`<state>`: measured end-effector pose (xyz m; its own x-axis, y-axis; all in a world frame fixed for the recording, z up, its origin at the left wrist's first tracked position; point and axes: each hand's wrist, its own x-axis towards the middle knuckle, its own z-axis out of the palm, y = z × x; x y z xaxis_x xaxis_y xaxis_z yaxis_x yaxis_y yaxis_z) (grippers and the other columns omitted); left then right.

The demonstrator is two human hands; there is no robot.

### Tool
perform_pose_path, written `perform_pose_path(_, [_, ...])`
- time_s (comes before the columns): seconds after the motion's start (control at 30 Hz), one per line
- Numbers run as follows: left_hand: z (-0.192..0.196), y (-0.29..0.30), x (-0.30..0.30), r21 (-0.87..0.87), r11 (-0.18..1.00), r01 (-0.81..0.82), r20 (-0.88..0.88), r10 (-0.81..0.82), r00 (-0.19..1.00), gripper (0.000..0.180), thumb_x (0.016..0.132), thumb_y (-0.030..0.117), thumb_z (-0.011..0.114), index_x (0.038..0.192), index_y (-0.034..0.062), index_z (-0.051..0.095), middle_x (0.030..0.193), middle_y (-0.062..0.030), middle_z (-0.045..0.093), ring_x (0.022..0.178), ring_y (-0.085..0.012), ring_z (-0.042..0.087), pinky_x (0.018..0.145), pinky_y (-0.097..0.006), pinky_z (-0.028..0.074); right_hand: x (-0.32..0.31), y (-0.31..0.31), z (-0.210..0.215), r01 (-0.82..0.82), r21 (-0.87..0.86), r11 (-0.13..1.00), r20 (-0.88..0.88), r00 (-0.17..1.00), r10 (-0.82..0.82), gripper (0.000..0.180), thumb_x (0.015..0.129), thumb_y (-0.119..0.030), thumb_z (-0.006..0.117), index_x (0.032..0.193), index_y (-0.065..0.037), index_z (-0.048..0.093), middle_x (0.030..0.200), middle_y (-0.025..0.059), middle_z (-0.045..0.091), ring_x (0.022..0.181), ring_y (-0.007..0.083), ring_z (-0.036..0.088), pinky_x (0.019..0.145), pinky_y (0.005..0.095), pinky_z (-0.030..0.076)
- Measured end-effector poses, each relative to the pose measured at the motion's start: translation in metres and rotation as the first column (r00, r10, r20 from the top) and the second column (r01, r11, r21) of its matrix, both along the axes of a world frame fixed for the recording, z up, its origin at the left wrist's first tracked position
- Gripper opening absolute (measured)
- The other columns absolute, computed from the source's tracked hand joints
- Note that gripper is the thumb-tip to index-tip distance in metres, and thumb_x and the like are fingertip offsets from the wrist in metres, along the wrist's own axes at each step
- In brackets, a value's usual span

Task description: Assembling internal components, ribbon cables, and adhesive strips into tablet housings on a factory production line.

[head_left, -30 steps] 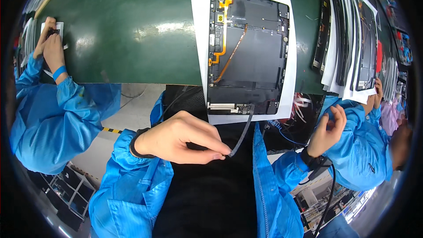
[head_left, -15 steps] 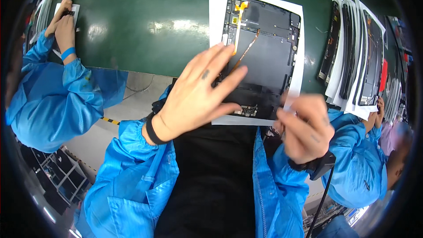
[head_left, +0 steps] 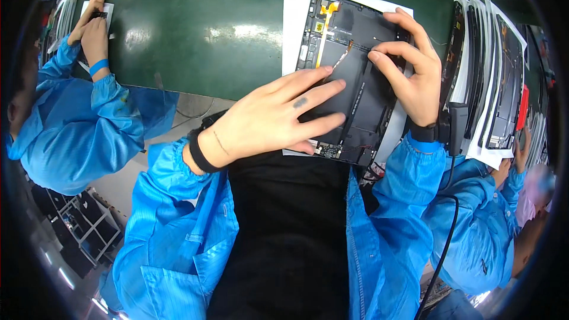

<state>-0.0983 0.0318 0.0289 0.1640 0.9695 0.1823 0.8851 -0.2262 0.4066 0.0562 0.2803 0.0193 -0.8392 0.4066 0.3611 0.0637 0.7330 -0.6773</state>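
Observation:
An open tablet housing (head_left: 332, 92) lies on a white sheet (head_left: 293, 29), its dark inside facing up. An orange flex cable (head_left: 323, 41) runs along its upper left. Nearby, a thin brown-and-white strip (head_left: 342, 56) slants across the middle. My left hand (head_left: 278, 115) rests spread over the housing's lower left, fingers apart and holding nothing. A narrow black flat cable (head_left: 357, 101) extends down the right part of the housing. At its upper end my right hand (head_left: 412, 68) has thumb and forefinger pinched together on it, with the other fingers over the housing's right edge.
Several housings layered with white sheets (head_left: 483, 83) stand at the right of the green table (head_left: 195, 29), beside a red object (head_left: 523, 106). A co-worker in blue (head_left: 89, 124) handles a small dark part at the far left. Another person in blue (head_left: 468, 237) is at the right.
My right hand has moved up from the housing's lower right corner to its upper right. The black flat cable now shows across the housing. My left hand has shifted slightly right and down.

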Motion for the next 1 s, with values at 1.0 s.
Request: perform_pose_path(1.0, [0.003,0.011,0.001,-0.086,0.991,0.106,-0.030,-0.109,0.994,0.056,0.079,0.039,0.084,0.134,0.0448,0.073,0.155,-0.0118,0.049,0.148,-0.0445,0.046,0.116,-0.051,0.052,-0.007,-0.002,-0.013,0.084,0.133,0.988,-0.012,0.996,-0.083,0.016,0.075,-0.016,0.091,0.090,-0.012,0.086,0.141,0.0128,0.066,0.129,0.0345,0.063,0.112,0.0478,0.043])
